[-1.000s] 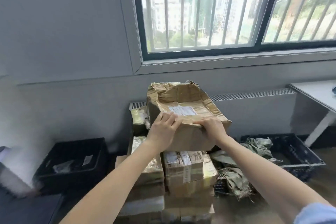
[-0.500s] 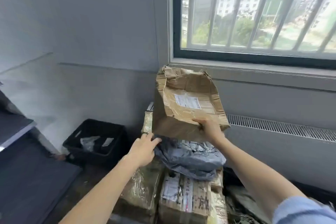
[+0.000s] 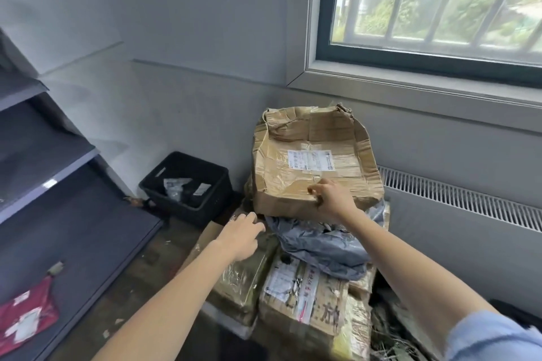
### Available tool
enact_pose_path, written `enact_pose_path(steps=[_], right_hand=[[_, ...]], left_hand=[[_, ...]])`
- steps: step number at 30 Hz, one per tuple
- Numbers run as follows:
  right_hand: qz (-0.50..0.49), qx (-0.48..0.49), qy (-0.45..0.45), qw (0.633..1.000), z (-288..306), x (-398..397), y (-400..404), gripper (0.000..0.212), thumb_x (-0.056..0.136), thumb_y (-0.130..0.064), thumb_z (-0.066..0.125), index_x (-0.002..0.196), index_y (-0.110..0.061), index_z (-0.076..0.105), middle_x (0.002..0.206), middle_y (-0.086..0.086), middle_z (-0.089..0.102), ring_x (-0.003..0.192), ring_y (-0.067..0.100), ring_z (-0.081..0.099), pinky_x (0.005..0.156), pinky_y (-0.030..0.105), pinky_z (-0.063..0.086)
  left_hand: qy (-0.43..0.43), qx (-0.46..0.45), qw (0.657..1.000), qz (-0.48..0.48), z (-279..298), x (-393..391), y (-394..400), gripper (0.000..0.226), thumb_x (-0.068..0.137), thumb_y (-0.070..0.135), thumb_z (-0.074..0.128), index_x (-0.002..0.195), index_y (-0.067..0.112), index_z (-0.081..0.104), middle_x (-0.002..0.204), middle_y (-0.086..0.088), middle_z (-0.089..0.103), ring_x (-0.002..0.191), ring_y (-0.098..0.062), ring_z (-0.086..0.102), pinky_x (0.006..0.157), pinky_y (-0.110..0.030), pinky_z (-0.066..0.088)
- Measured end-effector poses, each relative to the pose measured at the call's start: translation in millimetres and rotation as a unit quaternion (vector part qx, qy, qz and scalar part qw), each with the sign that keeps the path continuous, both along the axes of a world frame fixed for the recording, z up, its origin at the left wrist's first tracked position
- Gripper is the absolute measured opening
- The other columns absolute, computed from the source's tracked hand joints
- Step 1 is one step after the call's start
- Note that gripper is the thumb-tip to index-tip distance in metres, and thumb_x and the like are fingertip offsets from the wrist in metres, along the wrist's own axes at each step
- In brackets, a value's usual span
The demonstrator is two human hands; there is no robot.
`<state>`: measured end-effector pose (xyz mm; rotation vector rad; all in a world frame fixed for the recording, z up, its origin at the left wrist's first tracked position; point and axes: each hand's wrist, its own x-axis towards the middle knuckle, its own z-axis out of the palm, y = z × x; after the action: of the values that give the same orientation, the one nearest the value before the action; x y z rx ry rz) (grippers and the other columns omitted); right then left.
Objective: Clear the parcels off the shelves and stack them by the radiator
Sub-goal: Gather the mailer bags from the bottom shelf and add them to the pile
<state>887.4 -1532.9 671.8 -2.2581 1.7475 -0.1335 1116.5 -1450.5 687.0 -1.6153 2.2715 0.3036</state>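
Observation:
A crumpled brown cardboard parcel [image 3: 315, 161] with a white label lies on top of the stack beside the radiator [image 3: 457, 199]. My right hand [image 3: 333, 196] grips its near edge, fingers curled over the top. Under it lies a grey plastic mail bag [image 3: 319, 240], and below that several taped boxes [image 3: 305, 299]. My left hand [image 3: 240, 234] hovers with relaxed fingers just left of the grey bag, above a plastic-wrapped parcel [image 3: 243, 275], holding nothing. A red parcel [image 3: 25, 316] lies on the lowest dark shelf [image 3: 76, 228] at the left.
A black plastic crate [image 3: 187, 184] with small packets stands on the floor in the corner, left of the stack. The barred window [image 3: 434, 9] and its sill sit above the radiator. Dry plant debris lies at the bottom right.
The brown parcel has come down from a tilted, lifted pose to lie flatter on the grey bag. My left hand stays off it. The view has swung left, showing the shelves.

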Motion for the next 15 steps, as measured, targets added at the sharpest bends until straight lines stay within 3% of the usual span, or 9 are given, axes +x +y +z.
enact_pose_path(steps=[4, 8, 10, 12, 13, 15], right_hand=[[0.032, 0.002, 0.049, 0.998, 8, -2, 2, 0.092, 0.071, -0.063, 0.064, 0.147, -0.032, 0.021, 0.143, -0.001, 0.040, 0.131, 0.023, 0.039, 0.106, 0.050, 0.033], [0.058, -0.069, 0.038, 0.995, 19, 10, 5, 0.106, 0.062, -0.087, 0.043, 0.148, -0.031, 0.017, 0.146, 0.001, 0.039, 0.132, 0.024, 0.039, 0.107, 0.049, 0.029], [0.070, -0.082, 0.043, 0.993, 25, 22, 3, 0.102, 0.064, -0.086, 0.043, 0.147, -0.031, 0.022, 0.142, 0.001, 0.043, 0.128, 0.025, 0.043, 0.104, 0.048, 0.032], [0.084, -0.028, 0.084, 0.993, 31, 34, -1, 0.091, 0.069, -0.075, 0.054, 0.144, -0.030, 0.030, 0.138, 0.000, 0.047, 0.123, 0.024, 0.047, 0.101, 0.046, 0.039], [0.085, 0.017, 0.106, 0.991, 34, 39, -3, 0.078, 0.075, -0.062, 0.061, 0.141, -0.027, 0.037, 0.133, 0.001, 0.051, 0.119, 0.024, 0.050, 0.097, 0.044, 0.045], [0.069, 0.065, 0.105, 0.990, 35, 47, -2, 0.032, 0.086, -0.025, 0.058, 0.117, -0.017, 0.057, 0.117, 0.005, 0.060, 0.104, 0.025, 0.059, 0.082, 0.037, 0.054]], left_hand=[[0.011, -0.013, 1.000, 0.015, 3, 4, 0, 0.038, 0.096, 0.021, 0.037, 0.134, 0.019, 0.043, 0.135, -0.009, 0.037, 0.118, -0.028, 0.042, 0.092, -0.037, 0.040], [0.020, -0.026, 0.999, 0.039, 5, 8, 0, 0.039, 0.097, 0.022, 0.037, 0.135, 0.019, 0.043, 0.137, -0.008, 0.036, 0.119, -0.027, 0.042, 0.090, -0.037, 0.041], [0.033, -0.033, 0.998, 0.048, 7, 11, 3, 0.039, 0.096, 0.022, 0.037, 0.134, 0.019, 0.044, 0.137, -0.008, 0.036, 0.120, -0.027, 0.041, 0.091, -0.037, 0.041], [0.043, -0.042, 0.997, 0.055, 7, 19, 9, 0.038, 0.096, 0.022, 0.037, 0.133, 0.018, 0.045, 0.136, -0.007, 0.037, 0.119, -0.026, 0.042, 0.091, -0.036, 0.041], [0.044, -0.042, 0.996, 0.061, 8, 25, 13, 0.037, 0.096, 0.021, 0.037, 0.132, 0.018, 0.046, 0.136, -0.007, 0.038, 0.118, -0.026, 0.042, 0.091, -0.036, 0.041], [0.032, -0.029, 0.996, 0.075, 8, 37, 20, 0.036, 0.096, 0.021, 0.038, 0.131, 0.018, 0.046, 0.134, -0.007, 0.038, 0.117, -0.026, 0.042, 0.092, -0.037, 0.041]])
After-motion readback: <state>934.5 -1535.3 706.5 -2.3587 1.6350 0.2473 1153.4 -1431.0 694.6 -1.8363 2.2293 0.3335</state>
